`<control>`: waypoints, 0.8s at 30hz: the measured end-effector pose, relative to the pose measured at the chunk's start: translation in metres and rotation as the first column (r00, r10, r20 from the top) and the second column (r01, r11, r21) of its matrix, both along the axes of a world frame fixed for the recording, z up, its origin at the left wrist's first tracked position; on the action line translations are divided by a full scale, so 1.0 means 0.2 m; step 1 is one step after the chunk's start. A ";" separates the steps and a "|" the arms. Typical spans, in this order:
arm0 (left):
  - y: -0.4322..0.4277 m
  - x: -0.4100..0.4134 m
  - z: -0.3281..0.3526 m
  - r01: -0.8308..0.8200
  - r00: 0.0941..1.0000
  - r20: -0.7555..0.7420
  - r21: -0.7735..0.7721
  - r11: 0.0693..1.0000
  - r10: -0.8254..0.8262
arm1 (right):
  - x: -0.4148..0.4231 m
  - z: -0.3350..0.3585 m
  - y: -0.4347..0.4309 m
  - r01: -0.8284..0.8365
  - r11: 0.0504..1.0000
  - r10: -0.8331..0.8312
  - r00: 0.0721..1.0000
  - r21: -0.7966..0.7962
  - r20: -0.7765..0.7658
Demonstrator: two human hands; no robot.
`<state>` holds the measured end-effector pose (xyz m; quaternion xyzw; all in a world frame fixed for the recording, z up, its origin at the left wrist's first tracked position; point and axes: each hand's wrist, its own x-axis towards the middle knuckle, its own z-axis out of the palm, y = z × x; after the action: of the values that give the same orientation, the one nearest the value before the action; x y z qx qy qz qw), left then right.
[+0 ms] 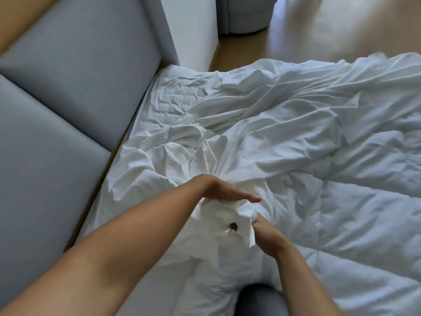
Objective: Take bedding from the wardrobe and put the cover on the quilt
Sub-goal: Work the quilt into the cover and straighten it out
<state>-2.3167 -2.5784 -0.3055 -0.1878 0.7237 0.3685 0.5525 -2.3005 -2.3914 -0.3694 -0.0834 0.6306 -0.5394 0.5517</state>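
— At six o'clock, nearest of all, what is seen?

— A grey-clad knee (262, 299) is seen at the bottom edge. Just beyond it, a bunched corner of the white cover (227, 124) is being worked by both hands.

— How are the hands set?

— The right hand (267, 236), entering from five o'clock, is curled round the bunched cloth and grips it. The left hand (225, 192), entering from seven o'clock, is laid flat on top of the bunch with fingers straight. Its thumb is hidden, so a pinch underneath cannot be ruled out.

— Which step is judged to be in hand?

— A corner of the cover is probably being gathered so that a quilt corner can be seated in it. The fitting is judged to be only partly done.

— What is called for next?

— The grip should be kept firm, the matching quilt corner found by feel, and the cloth drawn out toward two o'clock.

— How do the task's things look?

— The quilt (353, 236) lies bare at three to four o'clock, puffy and stitched in panels. The cover is thin and heavily creased, spread over the bed from the centre toward one o'clock. How much quilt is already inside cannot be told.

— And farthest off?

— A grey padded headboard (68, 92) is seen at nine to ten o'clock, a wooden floor (330, 26) at one, and a grey stool (246, 14) at twelve.
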 end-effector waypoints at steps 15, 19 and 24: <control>-0.10 0.05 -0.01 -0.182 0.970 0.207 0.256 0.950 0.130 | -0.04 0.05 0.08 0.239 0.960 -0.224 0.968 -0.147 0.110; -0.09 0.00 0.04 -0.001 0.987 0.154 0.248 0.969 -0.039 | -0.07 -0.02 0.07 0.318 0.948 -0.301 0.923 -0.034 0.239; -0.09 -0.06 -0.04 -0.352 0.932 0.146 0.142 0.925 0.333 | -0.12 -0.04 0.06 0.371 0.927 -0.337 0.886 -0.051 0.319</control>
<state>-2.3281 -2.5972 -0.3140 -0.2865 0.6124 0.5062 0.5353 -2.3255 -2.3792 -0.3774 0.0869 0.5119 -0.6714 0.5288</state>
